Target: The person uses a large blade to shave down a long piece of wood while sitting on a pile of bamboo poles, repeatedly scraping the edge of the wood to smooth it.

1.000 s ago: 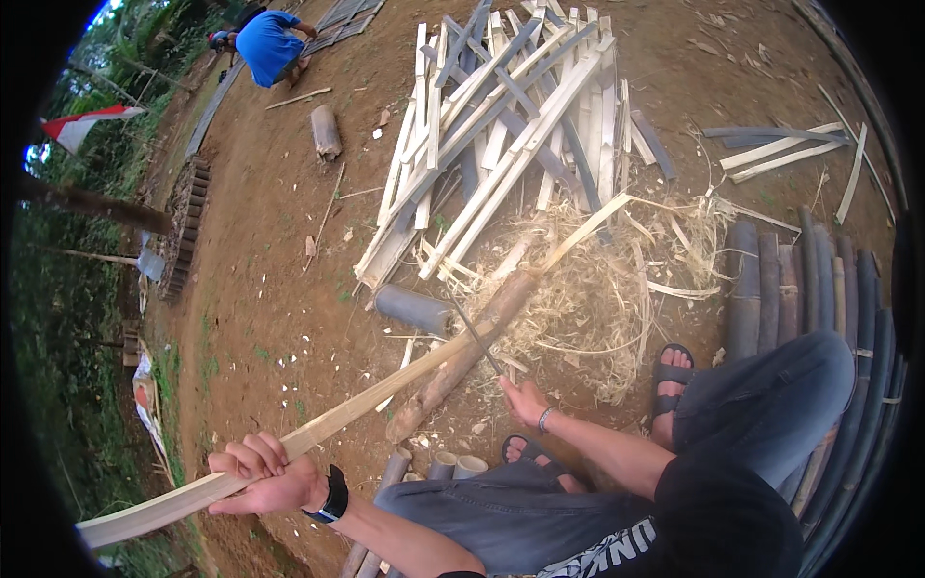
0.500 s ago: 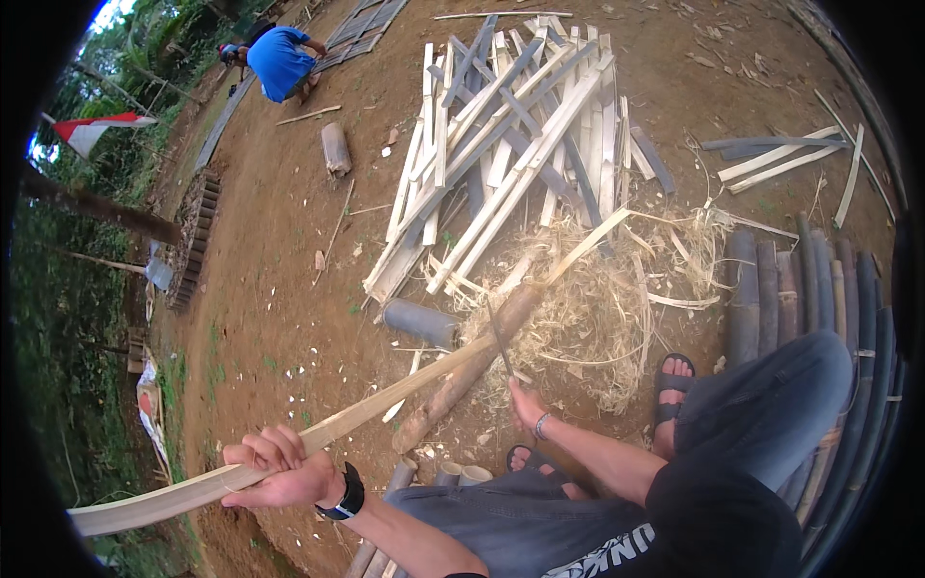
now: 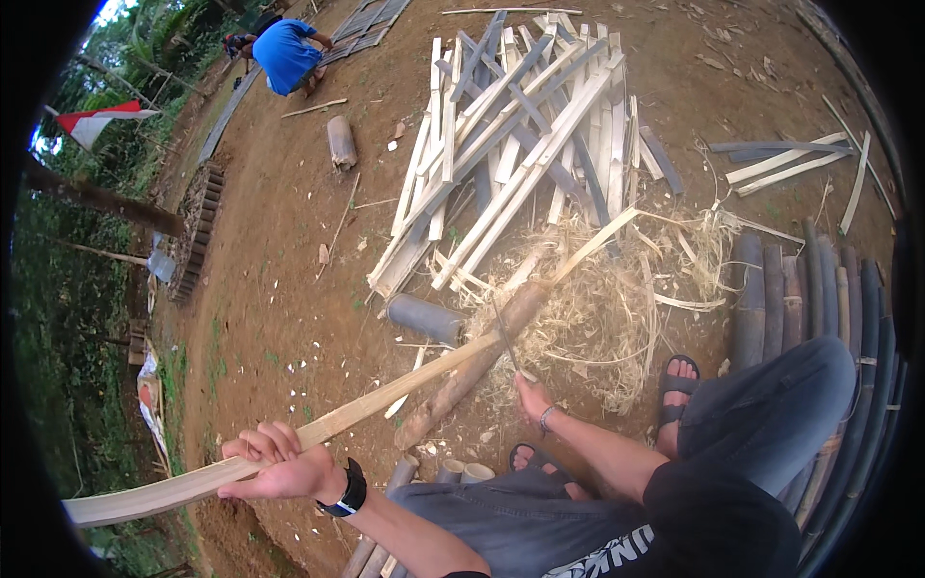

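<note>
A long pale bamboo strip (image 3: 405,383) runs slantwise from the lower left toward the middle. My left hand (image 3: 279,464) is closed round it near its lower-left end. The strip rests across a round log (image 3: 453,395) lying on the ground. In my right hand (image 3: 533,397) is the handle of a knife (image 3: 505,339), whose narrow dark blade crosses the strip over the log. Its edge meets the strip there, though the exact contact is too small to make out. Curly bamboo shavings (image 3: 607,328) lie in a heap around the strip's far end.
Beyond the shavings is a big pile of split bamboo strips (image 3: 520,144). Dark bamboo poles (image 3: 771,299) line the right side, next to my sandalled feet. A short dark bamboo piece (image 3: 424,319) lies left of the log. Another person in blue (image 3: 285,58) bends down at the far left.
The knife has shifted very slightly along the strip, its blade a little more upright. Both hands keep their hold; the whole view has moved a little.
</note>
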Motion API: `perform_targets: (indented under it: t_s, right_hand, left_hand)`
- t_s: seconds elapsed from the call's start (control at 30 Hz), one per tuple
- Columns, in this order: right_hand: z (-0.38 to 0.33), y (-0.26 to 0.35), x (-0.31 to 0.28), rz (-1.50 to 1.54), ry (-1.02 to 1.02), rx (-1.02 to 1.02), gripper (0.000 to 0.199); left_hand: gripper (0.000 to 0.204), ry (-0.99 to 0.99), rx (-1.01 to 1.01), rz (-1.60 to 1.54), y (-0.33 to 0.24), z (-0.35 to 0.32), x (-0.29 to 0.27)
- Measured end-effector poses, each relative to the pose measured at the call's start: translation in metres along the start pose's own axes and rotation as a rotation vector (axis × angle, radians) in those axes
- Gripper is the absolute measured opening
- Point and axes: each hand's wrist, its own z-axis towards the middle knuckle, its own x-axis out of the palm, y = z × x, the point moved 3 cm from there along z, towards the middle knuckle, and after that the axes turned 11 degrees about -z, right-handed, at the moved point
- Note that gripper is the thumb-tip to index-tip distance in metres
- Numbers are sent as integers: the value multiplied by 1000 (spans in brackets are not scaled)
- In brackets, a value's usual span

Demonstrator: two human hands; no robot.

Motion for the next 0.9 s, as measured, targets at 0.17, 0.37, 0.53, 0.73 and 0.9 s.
perform_targets:
  t_s: [0.17, 0.37, 0.53, 0.73, 0.9]
  right_hand:
    - [1, -16, 3, -267, -141, -303, 81]
    - [-9, -9, 7, -10, 37, -105, 68]
    - [-6, 3, -7, 83, 9, 8, 65]
    - [-9, 18, -11, -166, -29, -232, 67]
    - [-58, 38, 11, -103, 92, -233, 74]
  left_hand:
    - [57, 56, -15, -1, 1, 1, 2]
    - [57, 104, -13, -30, 1, 2, -7]
    - [57, 58, -4, -18, -1, 0, 2]
    - [57, 97, -22, -47, 0, -1, 2]
    - [58, 176, -54, -107, -6, -7, -3]
